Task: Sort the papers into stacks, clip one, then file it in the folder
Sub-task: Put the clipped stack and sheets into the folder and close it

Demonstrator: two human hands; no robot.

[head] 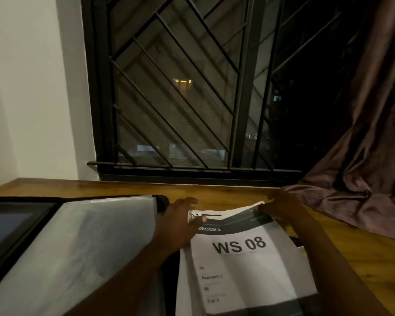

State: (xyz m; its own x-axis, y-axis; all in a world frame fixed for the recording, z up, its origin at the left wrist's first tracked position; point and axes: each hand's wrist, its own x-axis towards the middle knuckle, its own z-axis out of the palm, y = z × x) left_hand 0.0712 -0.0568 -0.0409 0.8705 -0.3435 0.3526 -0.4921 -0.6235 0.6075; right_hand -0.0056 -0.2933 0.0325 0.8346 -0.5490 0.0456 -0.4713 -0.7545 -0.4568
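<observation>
Head view shows the paper stack [249, 258] lying on the wooden table [356, 249], directly in front of the person, with the open folder [89, 247] just beside it on the left. The top sheet carries the print "WS 08".

The left hand [180, 222] pinches the far left corner of the stack, thumb on top and fingers curled behind. A small shiny clip [193, 216] sits at this same corner. It seems to be a metal clip, but the picture is dim and a little blurred, so its type is not sure. The right hand [281, 208] grips the far right corner with curled fingers, and the far edge of the stack is raised and bent between the two hands.

The stack is probably light and very soft: it sags already between the two grips. The sheets are smooth, so loose ones can slide apart or fan out if only one corner is held. The clipped corner is likely the safest place to hold, because there the sheets are kept together. A second support under the opposite edge would keep the stack flat for the folder's plastic sleeves, which look thin and floppy too.

A brown curtain [363, 156] hangs onto the table at the right, near the right hand.
</observation>
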